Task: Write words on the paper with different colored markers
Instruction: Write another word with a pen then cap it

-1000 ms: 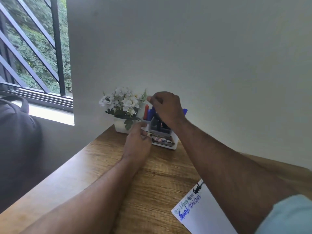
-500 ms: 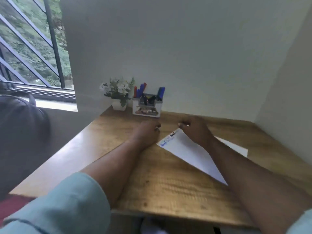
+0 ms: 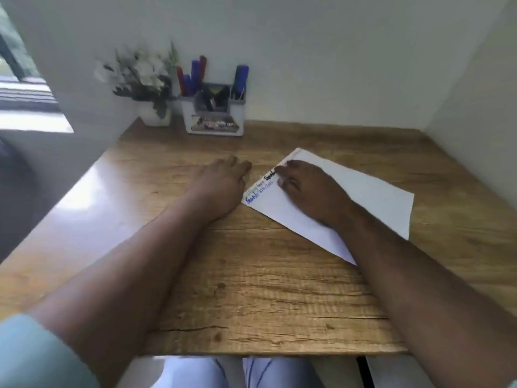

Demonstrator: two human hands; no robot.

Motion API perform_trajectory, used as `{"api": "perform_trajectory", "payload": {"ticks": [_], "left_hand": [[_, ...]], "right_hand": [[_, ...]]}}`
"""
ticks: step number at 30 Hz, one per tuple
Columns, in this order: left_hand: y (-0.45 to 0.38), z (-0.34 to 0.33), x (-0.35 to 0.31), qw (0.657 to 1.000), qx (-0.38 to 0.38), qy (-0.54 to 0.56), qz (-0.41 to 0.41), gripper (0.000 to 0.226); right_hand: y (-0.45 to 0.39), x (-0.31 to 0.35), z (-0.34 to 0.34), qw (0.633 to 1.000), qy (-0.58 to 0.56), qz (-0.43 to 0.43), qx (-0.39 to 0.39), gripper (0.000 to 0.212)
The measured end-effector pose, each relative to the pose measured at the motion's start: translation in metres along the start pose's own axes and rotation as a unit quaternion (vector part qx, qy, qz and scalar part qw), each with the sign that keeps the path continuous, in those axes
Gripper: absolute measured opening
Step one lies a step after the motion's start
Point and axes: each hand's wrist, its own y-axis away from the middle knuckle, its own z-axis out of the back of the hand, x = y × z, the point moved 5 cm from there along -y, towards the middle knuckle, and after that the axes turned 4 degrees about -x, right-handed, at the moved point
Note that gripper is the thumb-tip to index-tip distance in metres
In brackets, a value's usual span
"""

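A white sheet of paper (image 3: 366,197) lies slanted on the wooden table (image 3: 251,289). Near its left corner are several short words (image 3: 258,190) in black, green and blue ink. My right hand (image 3: 307,189) rests palm down on the paper, fingertips by the black word, with no marker visible in it. On the bare wood just left of the paper's edge, my left hand (image 3: 221,183) lies flat and holds nothing. Blue and red markers (image 3: 194,75) stand in a white holder (image 3: 214,121) against the back wall, with another blue marker (image 3: 241,78) at its right side.
A small white pot of white flowers (image 3: 151,79) stands left of the holder. Walls close the table at the back and right. A window (image 3: 25,102) is at the far left. The table's front edge runs above my lap.
My right hand left the marker holder and came down onto the paper. My left hand pulled back from the holder to the table beside the paper. The view tilted downward.
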Motion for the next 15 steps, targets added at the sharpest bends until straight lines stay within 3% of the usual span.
{"api": "perform_trajectory", "payload": {"ticks": [5,8,14,15], "left_hand": [[0.011,0.004,-0.002,0.999,-0.005,0.035,0.022,0.048],[0.016,0.010,-0.008,0.998,0.026,0.046,0.039,0.052],[0.041,0.021,-0.017,0.989,0.111,0.052,0.077,0.062],[0.039,0.031,-0.017,0.990,0.104,0.044,0.086,0.064]], "right_hand": [[0.004,0.003,0.005,1.000,0.000,-0.025,0.010,0.039],[0.005,0.003,0.008,0.997,-0.015,-0.068,0.039,0.047],[0.012,-0.007,0.008,0.987,-0.075,-0.116,0.083,0.042],[0.004,-0.005,0.016,0.990,-0.079,-0.101,0.063,0.042]]}}
